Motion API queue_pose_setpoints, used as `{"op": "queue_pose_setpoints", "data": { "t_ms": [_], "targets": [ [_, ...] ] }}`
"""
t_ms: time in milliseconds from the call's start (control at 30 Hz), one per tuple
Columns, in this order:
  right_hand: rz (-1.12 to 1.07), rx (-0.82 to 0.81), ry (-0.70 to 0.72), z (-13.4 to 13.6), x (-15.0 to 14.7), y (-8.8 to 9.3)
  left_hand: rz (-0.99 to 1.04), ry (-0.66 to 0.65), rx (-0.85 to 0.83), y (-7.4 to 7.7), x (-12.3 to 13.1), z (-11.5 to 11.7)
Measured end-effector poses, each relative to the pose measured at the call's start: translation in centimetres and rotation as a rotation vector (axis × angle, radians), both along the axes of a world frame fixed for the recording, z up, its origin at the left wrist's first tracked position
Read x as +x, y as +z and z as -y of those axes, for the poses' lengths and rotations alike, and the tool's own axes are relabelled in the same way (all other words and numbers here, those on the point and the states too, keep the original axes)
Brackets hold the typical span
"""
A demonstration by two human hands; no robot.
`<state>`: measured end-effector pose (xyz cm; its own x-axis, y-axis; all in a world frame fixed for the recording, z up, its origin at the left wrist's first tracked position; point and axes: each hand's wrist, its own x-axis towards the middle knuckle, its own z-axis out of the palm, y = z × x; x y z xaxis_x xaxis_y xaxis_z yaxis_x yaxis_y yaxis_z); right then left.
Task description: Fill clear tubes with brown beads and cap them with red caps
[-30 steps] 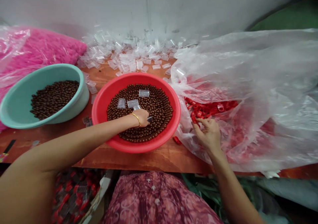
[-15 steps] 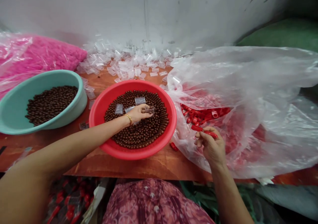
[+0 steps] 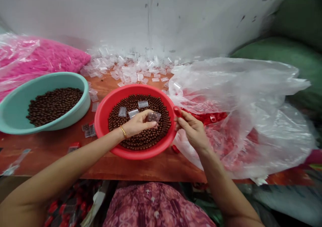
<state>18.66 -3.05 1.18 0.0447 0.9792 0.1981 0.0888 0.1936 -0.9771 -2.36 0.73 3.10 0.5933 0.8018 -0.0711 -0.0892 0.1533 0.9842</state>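
Note:
My left hand is closed on a small clear plastic box with brown balls inside, held over the red basin. Dark brown glossy balls fill much of that basin, and several clear boxes lie on top of them. At the basin's right rim, my right hand pinches a small red plastic cap. The two hands are a short distance apart. Behind my right hand, more red plastic pieces show in the mouth of a clear plastic bag.
On the left stands a teal basin with more brown balls, below a bag of pink pieces. Loose clear boxes are heaped along the wall. A red-capped box lies near the front, and red-capped pieces sit below the table edge.
My right hand has moved left from the bag to the basin's rim with the red piece. My left hand has lifted the clear box slightly and turned it towards my right hand.

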Motion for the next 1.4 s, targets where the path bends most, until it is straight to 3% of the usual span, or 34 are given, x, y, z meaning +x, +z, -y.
{"op": "queue_pose_setpoints", "data": {
  "t_ms": [200, 367, 567, 833, 1000, 1133, 1400],
  "targets": [
    [0.585, 0.458, 0.034, -1.5, -3.2, 0.5, -0.071, -0.068, 0.077, -0.3, 0.1, 0.7],
    [0.838, 0.629, -0.052, -1.1, -4.0, 0.8, -0.188, -0.01, 0.23, -0.4, -0.1, 0.7],
    [0.742, 0.567, 0.042, -0.3, -4.0, 1.5, -0.287, 0.152, 0.384, 0.2, 0.1, 0.4],
    [0.599, 0.585, 0.084, 0.6, -4.8, 0.4, -0.342, 0.157, 0.315, 0.0, 0.4, 0.7],
    [0.591, 0.625, 0.044, 0.8, -5.1, 0.7, -0.338, 0.153, 0.373, 0.2, 0.6, 0.6],
    [0.664, 0.702, 0.125, 0.4, -5.0, 1.1, -0.404, 0.188, 0.435, 0.2, 0.2, 0.6],
    [0.78, 0.782, 0.205, 0.9, -4.2, 0.8, -0.717, 0.034, 0.636, 0.6, -0.4, 1.0]
  ]
}}
